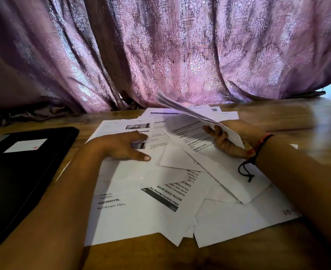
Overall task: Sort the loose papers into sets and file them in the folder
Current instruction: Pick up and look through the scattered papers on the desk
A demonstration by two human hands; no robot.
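Observation:
Loose printed papers [160,193] lie scattered and overlapping across the middle of the wooden table. My left hand [125,146] rests flat on the sheets near the centre, fingers straight and spread. My right hand [229,142] grips a small bundle of sheets [190,112] lifted off the table, its far end tilted up and blurred. A black folder [24,172] with a white label lies closed at the left, apart from the papers.
The wooden table [287,115] runs to a purple patterned curtain [180,51] hanging just behind it. More sheets [215,112] lie at the far edge under the lifted bundle. A black cord bracelet hangs from my right wrist.

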